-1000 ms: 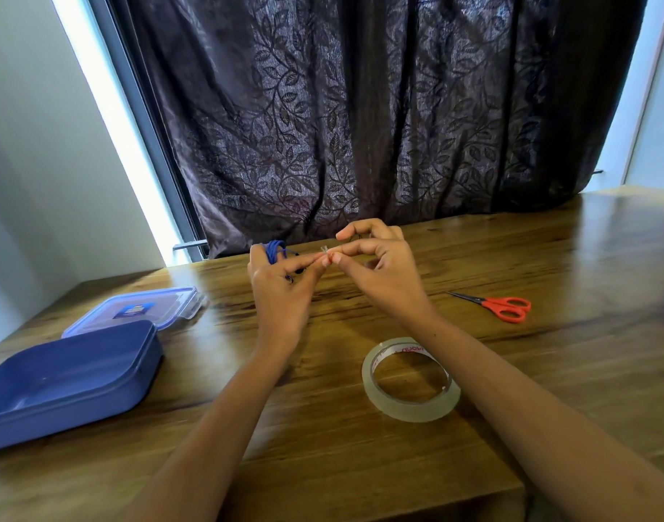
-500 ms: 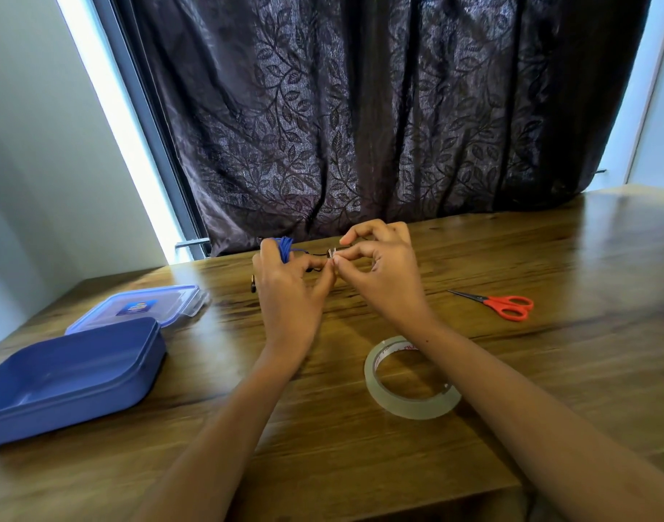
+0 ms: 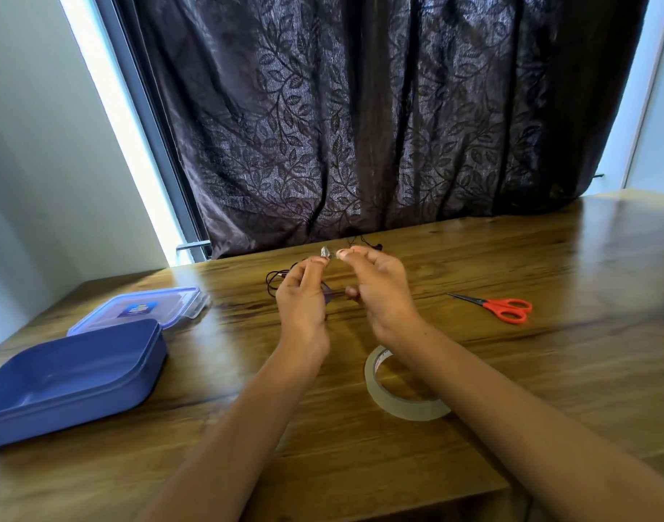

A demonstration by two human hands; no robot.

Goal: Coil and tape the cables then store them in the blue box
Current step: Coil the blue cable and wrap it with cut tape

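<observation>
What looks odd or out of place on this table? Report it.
The tape piece pinched between the left hand and the right hand looks crumpled, not flat. A thin black cable lies loose and uncoiled behind the left hand. Nothing else stands out.

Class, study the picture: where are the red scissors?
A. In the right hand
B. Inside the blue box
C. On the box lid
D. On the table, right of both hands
D: the scissors lie flat on the table, to the right of the right hand and untouched.
</observation>
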